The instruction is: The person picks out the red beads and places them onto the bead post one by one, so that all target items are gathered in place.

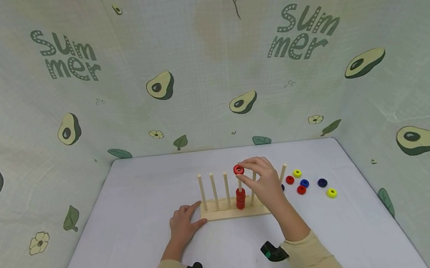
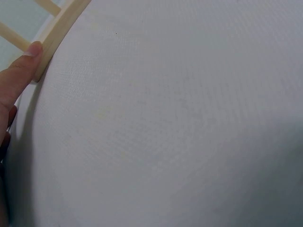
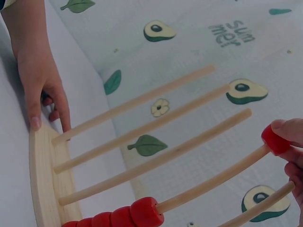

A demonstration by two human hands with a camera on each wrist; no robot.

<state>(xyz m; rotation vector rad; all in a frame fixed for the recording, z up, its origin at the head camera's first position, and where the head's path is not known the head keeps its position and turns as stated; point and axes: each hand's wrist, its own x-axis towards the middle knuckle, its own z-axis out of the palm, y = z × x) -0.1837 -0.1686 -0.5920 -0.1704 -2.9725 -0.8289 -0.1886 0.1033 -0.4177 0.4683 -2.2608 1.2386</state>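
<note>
A pale wooden peg stand (image 1: 225,214) stands on the table, its upright pegs in a row. Red rings (image 1: 241,199) are stacked low on one middle peg. Above them, my right hand (image 1: 264,182) pinches another red ring (image 3: 275,140) between thumb and fingers, at that peg's tip. Whether the peg has entered its hole I cannot tell. At the stand's left end, my left hand (image 1: 182,225) holds the base, thumb at the front edge and index finger behind. Its thumb (image 2: 29,54) shows against the wood in the left wrist view. My right hand hides part of the right pegs.
Right of the stand lie loose rings: yellow ones (image 1: 331,193), red ones (image 1: 301,190), a blue one (image 1: 305,183) and a dark blue one (image 1: 322,182). Another dark ring is partly hidden by my right hand. A printed cloth (image 1: 203,108) surrounds the white table (image 1: 135,208).
</note>
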